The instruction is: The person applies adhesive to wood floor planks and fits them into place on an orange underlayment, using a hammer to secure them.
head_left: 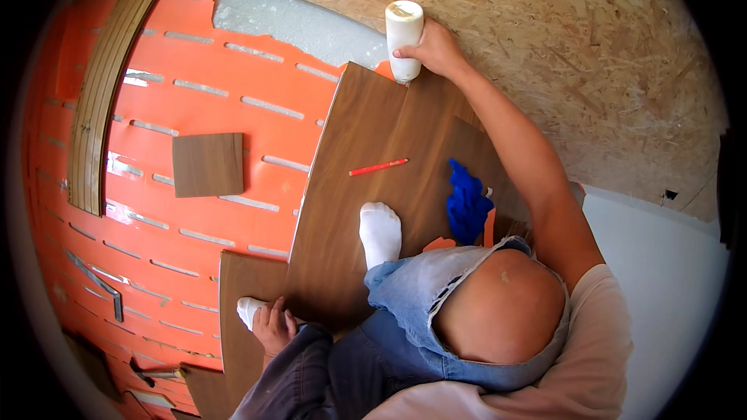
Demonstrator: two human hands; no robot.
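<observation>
Up at the far end, my right hand (440, 48) is closed round a white bottle (399, 29). The bottle stands upside down, its narrow tip against the end of a brown wood-look floor plank (373, 101) by the wall. My left hand (274, 328) rests with fingers apart beside my white-socked left foot (250, 311), holding nothing. My other socked foot (380, 232) is planted on the laid planks. A red pencil (378, 167) lies on the boards ahead of that foot. To its right is a crumpled blue cloth or glove (467, 201).
Orange slotted underlay (233, 155) spreads to the left, carrying a square plank offcut (208, 165), grooved boards (113, 101), a metal angle tool (97, 284) and a hammer (156, 373). A chipboard wall (560, 47) bounds the far right side. Grey floor (296, 23) shows beside the underlay.
</observation>
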